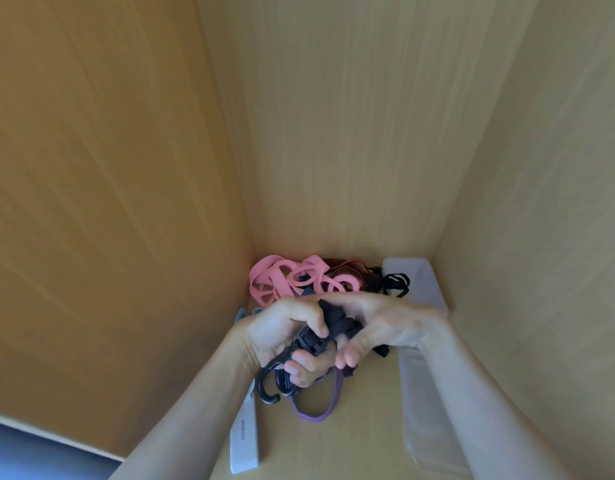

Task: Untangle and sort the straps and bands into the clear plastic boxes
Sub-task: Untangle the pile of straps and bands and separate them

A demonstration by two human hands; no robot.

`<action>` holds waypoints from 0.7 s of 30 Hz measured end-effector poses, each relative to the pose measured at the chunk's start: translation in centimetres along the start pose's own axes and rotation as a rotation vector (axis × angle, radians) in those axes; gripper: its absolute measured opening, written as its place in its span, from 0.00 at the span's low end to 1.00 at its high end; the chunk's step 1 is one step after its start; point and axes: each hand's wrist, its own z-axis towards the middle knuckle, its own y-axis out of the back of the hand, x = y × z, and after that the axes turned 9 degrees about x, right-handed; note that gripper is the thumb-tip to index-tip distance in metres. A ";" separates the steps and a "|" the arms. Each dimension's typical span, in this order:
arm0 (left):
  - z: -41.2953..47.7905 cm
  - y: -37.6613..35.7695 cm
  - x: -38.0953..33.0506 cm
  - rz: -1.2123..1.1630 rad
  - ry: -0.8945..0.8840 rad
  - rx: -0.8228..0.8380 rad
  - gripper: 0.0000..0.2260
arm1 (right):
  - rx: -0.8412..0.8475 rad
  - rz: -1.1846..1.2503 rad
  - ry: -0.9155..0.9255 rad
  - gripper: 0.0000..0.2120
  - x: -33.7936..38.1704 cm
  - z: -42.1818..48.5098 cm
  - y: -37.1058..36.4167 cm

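Lower centre: your left hand (pixel 292 337) and right hand (pixel 380 327) both grip a tangled black strap bundle (pixel 344 323); pink rubber bands (pixel 288 278) above.

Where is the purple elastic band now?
In the head view, the purple elastic band loops low at centre, just below the left hand and right of the black plastic hook.
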 end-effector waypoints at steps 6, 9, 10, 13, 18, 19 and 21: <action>-2.4 0.1 2.6 -0.119 -0.149 0.200 0.10 | -0.161 -0.187 -0.175 0.11 -3.3 0.8 -0.5; -3.3 0.3 4.9 -0.063 -0.086 -0.016 0.10 | -0.333 -0.252 -0.268 0.07 -4.4 -0.3 -0.3; -3.5 0.1 5.7 -0.025 -0.044 -0.078 0.10 | -0.367 -0.286 -0.309 0.08 -4.7 -0.7 -0.2; -3.3 -0.2 8.1 0.074 0.084 -0.212 0.16 | -0.440 -0.382 -0.455 0.10 -6.0 -1.6 -0.1; -1.8 0.3 10.6 0.123 0.159 -0.246 0.05 | -0.732 -0.456 -0.571 0.05 -8.5 -3.7 1.4; -1.1 0.2 11.0 0.115 0.177 -0.270 0.07 | -0.754 -0.423 -0.566 0.06 -8.5 -4.1 1.7; 1.1 -0.5 11.4 0.087 0.191 -0.323 0.06 | -0.815 -0.343 -0.534 0.08 -8.3 -4.2 1.8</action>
